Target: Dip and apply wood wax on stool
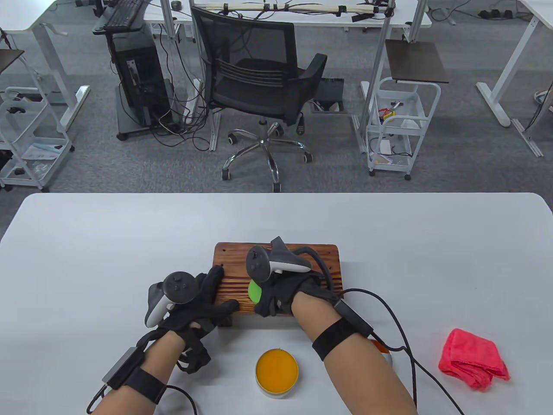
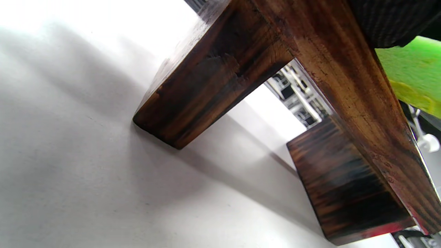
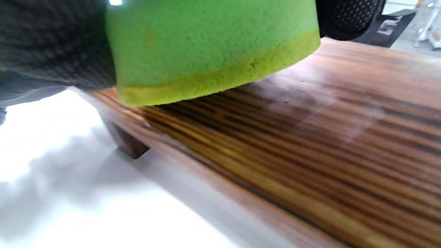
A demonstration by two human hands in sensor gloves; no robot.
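The low dark-stained wooden stool [image 1: 276,276] stands mid-counter [image 1: 86,259], rigid and apparently heavy; the left hand [image 1: 194,298] braces its near-left corner, fingers laid straight. The right hand [image 1: 281,294] grips a round green foam sponge [image 1: 255,292] (soft, yellowed with wax at the base) against the seat; best held by its sides. The open round tin of orange wax [image 1: 277,371] sits nearer; no legible writing.

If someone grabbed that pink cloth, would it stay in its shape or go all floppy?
Probably floppy: the pink cloth lies in soft, rumpled folds on the table, so it would likely sag and unfold when lifted. It looks fluffy, so it is probably light and unlikely to slip from the fingers.
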